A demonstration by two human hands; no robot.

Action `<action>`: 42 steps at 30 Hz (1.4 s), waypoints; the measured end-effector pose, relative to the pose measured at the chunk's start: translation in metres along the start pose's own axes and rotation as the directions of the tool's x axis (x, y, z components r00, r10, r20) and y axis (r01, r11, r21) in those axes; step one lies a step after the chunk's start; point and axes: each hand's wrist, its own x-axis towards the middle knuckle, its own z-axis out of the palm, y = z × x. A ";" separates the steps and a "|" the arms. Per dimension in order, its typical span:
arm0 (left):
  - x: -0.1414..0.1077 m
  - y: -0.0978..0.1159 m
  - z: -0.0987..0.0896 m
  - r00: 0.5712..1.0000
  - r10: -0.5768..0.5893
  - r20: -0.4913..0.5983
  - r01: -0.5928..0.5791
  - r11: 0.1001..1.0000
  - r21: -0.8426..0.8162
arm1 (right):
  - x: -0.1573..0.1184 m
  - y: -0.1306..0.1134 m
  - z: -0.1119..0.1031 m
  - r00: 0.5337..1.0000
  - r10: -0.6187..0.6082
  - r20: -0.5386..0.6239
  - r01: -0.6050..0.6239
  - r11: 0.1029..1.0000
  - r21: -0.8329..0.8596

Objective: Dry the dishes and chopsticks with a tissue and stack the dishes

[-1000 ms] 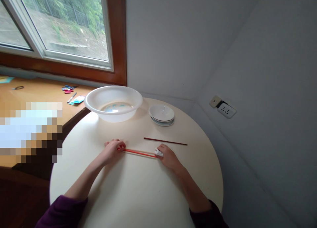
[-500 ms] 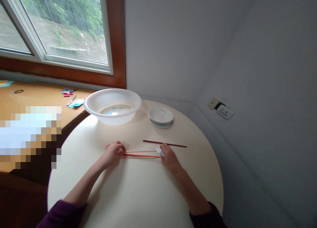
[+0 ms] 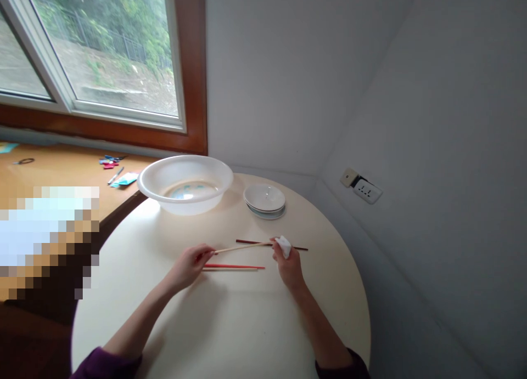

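A pale wooden chopstick (image 3: 242, 248) is raised above the table, its left end pinched in my left hand (image 3: 196, 262). My right hand (image 3: 289, 264) is closed around a crumpled white tissue (image 3: 284, 246) at the chopstick's other end. Below them on the tabletop lie a red chopstick (image 3: 234, 266) and another pale chopstick (image 3: 233, 270), side by side, their left ends partly hidden by my left hand. Behind my right hand rests a dark brown chopstick (image 3: 251, 242), its middle covered by the hand.
On the round cream table (image 3: 247, 335), a translucent white basin (image 3: 144, 187) stands at the back left. Stacked white dishes (image 3: 264, 197) sit right of it. A wooden desk (image 3: 82, 154) with small items adjoins at the left; a wall socket (image 3: 368, 191) is at the right.
The pale chopstick has come up off the table between both hands. My right hand has turned upward and moved slightly right with the tissue. The camera view has tilted a little.
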 end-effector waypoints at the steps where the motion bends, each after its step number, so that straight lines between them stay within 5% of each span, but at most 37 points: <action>1: 0.000 0.001 -0.001 0.999 -0.025 -0.034 0.024 0.999 -0.029 | -0.001 -0.002 0.001 0.997 0.080 -0.016 -0.077 0.987 0.140; 6: 0.000 0.008 0.006 0.992 -0.121 -0.043 0.108 0.964 -0.242 | -0.006 -0.017 0.005 0.958 0.273 0.091 -0.268 0.731 0.628; 12: -0.013 0.026 0.044 0.991 -0.110 0.073 0.129 0.921 -0.369 | -0.018 -0.026 0.017 0.890 0.370 0.265 -0.440 0.553 0.707; 25: -0.018 0.030 0.052 0.996 -0.073 0.053 0.090 0.860 -0.503 | -0.044 -0.012 0.053 0.897 0.280 0.341 -0.401 0.840 0.364; 36: -0.015 0.030 0.045 0.992 -0.110 0.059 0.125 0.852 -0.509 | -0.045 -0.017 0.055 0.873 0.234 0.427 -0.333 0.926 0.175; 42: -0.014 0.022 0.042 0.981 -0.190 0.040 0.180 0.816 -0.549 | -0.034 -0.016 0.041 0.945 0.088 0.315 -0.072 0.995 -0.062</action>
